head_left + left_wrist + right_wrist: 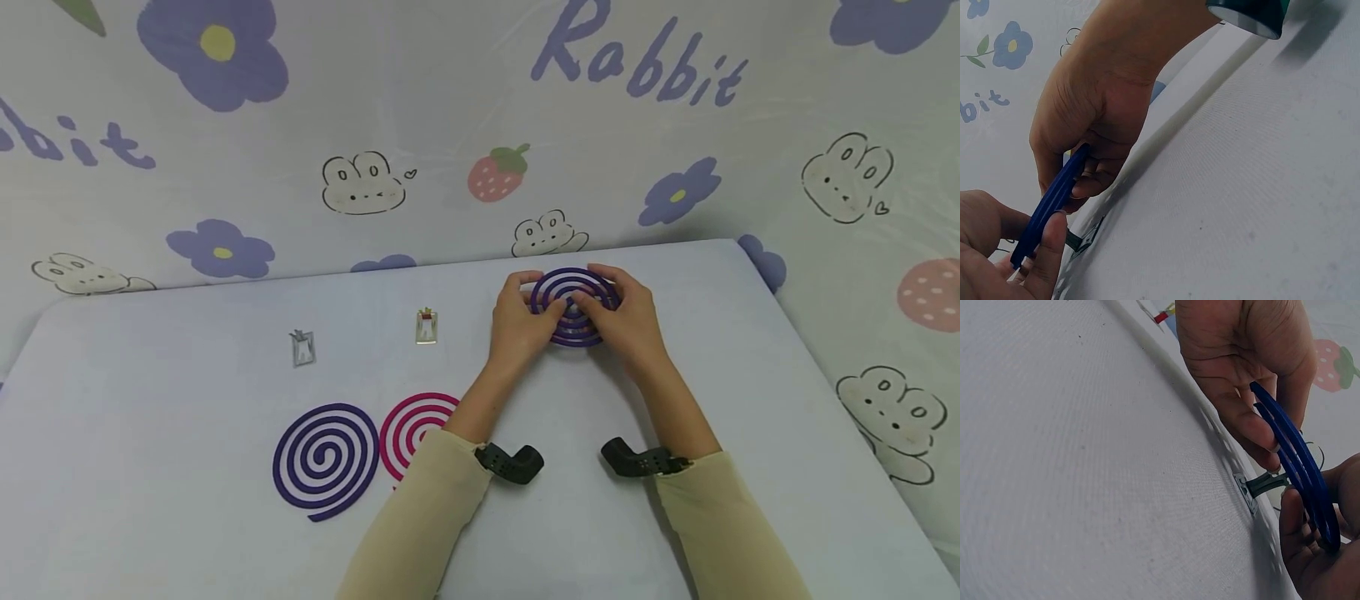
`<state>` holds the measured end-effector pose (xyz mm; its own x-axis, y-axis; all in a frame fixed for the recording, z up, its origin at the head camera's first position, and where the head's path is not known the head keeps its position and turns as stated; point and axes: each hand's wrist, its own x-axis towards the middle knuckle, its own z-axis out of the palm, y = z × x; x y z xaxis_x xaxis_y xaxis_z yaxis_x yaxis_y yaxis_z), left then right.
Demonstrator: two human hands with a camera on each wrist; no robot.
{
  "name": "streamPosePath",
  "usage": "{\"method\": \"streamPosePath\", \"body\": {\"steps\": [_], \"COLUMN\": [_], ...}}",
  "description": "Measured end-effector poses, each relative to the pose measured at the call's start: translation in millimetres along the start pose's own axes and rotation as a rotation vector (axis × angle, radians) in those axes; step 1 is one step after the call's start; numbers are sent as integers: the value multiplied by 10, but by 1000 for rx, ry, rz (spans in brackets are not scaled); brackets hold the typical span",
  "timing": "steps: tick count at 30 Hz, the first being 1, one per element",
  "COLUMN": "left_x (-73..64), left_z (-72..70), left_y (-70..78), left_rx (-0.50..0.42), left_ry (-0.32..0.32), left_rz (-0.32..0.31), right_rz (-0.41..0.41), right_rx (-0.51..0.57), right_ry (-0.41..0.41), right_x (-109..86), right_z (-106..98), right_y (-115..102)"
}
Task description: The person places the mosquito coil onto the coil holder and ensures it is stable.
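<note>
In the head view my left hand [521, 325] and right hand [628, 321] hold a purple mosquito coil [576, 343] between them. Both thumbs press on its face near the centre, while the fingers reach round its outer rings. From the side, the coil [1044, 209] is tilted above the table. Just beneath it stands a small metal coil stand [1266, 483], its flat base on the cloth and its upright part close to the coil's middle. Whether the stand's tip touches the coil is hidden by the fingers.
A gold-coloured stand [427, 327] and a silver stand [303, 348] are on the white table to the left. Nearer lie another purple coil [325, 455] and a pink coil [423, 397], the latter partly covered by the left forearm. A printed curtain [435, 108] hangs behind.
</note>
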<state>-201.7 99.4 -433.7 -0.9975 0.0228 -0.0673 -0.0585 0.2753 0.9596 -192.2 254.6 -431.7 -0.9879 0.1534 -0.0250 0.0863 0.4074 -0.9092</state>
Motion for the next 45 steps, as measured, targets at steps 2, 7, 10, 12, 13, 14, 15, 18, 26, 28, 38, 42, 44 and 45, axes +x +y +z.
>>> {"method": "streamPosePath", "body": {"steps": [2, 7, 10, 12, 13, 14, 15, 18, 26, 28, 38, 42, 44, 45], "left_x": [3, 6, -1, -5, -8, -12, -13, -18, -16, -10, -2, 0, 3, 3], "left_z": [-4, 7, 49, 83, 96, 105, 110, 105, 54, 41, 25, 34, 35, 34], "left_y": [-7, -23, -16, -4, 2, 9, 12, 14, -10, -18, -25, -28, -30, -30], "left_rx": [0, -2, -6, -10, -13, -17, -19, -20, -26, -34, -68, -68, -62, -57], "left_ry": [0, 35, 34, 20, 15, 13, 17, 37, 37, 37, 39, 38, 39, 40], "left_rz": [1, 6, 10, 13, 12, 8, 5, -6, -10, -9, -25, -23, -23, -22], "right_rz": [9, 1, -29, -39, -42, -44, -42, -31, -29, -32, -15, -16, -15, -13], "right_rx": [1, 1, -5, -12, -14, -16, -17, -16, 5, 7, 20, 13, 9, 7], "right_ry": [0, -19, -18, -11, -9, -9, -12, -22, -14, -18, -20, -16, -16, -17], "right_x": [-3, -1, -7, -16, -21, -20, -18, -8, -12, -11, -12, -14, -13, -13], "right_z": [7, 14, -34, -78, -97, -108, -111, -92, -33, -22, 5, 0, -2, -1], "right_y": [-1, 2, 7, 12, 13, 17, 21, 30, 13, 5, -9, 8, 9, 8]}}
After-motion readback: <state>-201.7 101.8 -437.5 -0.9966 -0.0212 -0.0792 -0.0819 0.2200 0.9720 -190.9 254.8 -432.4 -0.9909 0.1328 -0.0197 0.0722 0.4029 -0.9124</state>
